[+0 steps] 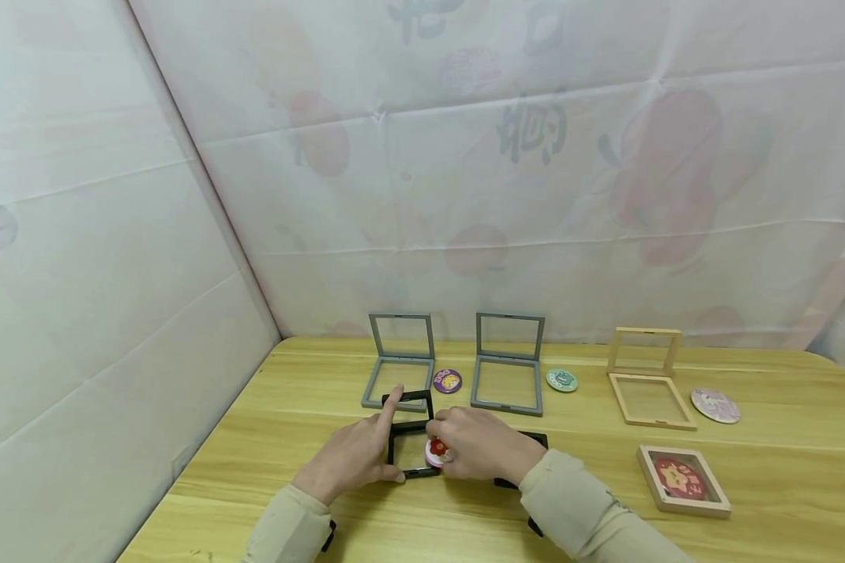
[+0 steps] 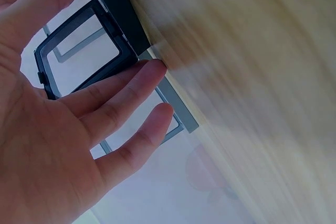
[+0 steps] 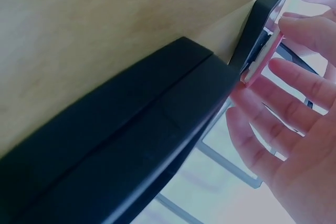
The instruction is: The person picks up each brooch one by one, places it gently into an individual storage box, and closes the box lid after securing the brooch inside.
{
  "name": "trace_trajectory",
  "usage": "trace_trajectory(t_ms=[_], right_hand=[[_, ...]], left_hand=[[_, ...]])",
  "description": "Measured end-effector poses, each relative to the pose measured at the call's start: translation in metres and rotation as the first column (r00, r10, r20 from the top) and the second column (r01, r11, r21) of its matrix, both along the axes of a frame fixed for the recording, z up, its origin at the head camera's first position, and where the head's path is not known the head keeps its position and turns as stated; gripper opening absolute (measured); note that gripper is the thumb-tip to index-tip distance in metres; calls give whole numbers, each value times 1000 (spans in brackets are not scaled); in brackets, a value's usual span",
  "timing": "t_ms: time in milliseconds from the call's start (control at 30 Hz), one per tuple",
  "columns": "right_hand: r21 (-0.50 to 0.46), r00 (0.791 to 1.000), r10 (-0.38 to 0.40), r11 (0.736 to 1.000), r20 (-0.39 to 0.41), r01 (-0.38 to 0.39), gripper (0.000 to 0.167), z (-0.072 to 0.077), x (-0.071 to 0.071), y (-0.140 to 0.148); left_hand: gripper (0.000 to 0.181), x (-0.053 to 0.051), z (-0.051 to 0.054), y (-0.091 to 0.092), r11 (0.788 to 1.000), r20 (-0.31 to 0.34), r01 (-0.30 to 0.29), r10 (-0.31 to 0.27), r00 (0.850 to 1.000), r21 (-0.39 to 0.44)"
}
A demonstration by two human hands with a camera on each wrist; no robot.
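Note:
My left hand (image 1: 352, 457) steadies an opened black display frame (image 1: 392, 452), its thumb at the near edge and its fingers by the raised lid (image 2: 107, 11). In the left wrist view the fingers reach along the hinge side. My right hand (image 1: 475, 442) pinches a round badge (image 1: 437, 452) with a red flower on it, over the right side of that frame's base. The right wrist view shows the badge (image 3: 262, 60) tilted on edge between thumb and fingers, beside the black frame (image 3: 258, 17).
Two opened grey frames (image 1: 508, 409) stand behind, with a purple badge (image 1: 447, 381) and a green badge (image 1: 562, 380) near them. Rightward are an opened wooden frame (image 1: 653, 423), a pink badge (image 1: 715, 406) and a closed frame (image 1: 720, 508) holding a red badge. Another black frame (image 3: 131, 124) lies by the right wrist.

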State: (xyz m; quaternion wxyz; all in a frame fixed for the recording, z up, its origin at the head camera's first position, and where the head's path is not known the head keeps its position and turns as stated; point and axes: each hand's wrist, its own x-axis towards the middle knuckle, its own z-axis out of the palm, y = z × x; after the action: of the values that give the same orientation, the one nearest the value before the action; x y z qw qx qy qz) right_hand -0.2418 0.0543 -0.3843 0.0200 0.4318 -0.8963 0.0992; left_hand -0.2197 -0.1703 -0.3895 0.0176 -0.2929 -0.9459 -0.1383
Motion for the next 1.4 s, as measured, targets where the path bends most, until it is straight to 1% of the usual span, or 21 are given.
trace_trajectory(t_ms=[200,500,800,1033,1400], right_hand=[[-24,999,13,1000,38,-12,21,0,-1,-1],[-33,998,28,999,61,-26,19,0,0,-5],[-52,998,38,998,54,-35,15,0,-1,-7],[-46,998,46,998,33,-44,14,-1,-1,-8],[-39,998,40,999,48,-38,15,-1,1,-10]], left_hand=[[119,0,1,1,1000,3,-4,4,1000,0],[119,0,0,0,1000,0,-11,11,1000,-4],[119,0,-1,0,1000,-31,4,-5,1000,-11],[119,0,-1,1,1000,-32,5,-5,999,-12],[117,0,-1,0,1000,-27,7,-7,1000,-8]])
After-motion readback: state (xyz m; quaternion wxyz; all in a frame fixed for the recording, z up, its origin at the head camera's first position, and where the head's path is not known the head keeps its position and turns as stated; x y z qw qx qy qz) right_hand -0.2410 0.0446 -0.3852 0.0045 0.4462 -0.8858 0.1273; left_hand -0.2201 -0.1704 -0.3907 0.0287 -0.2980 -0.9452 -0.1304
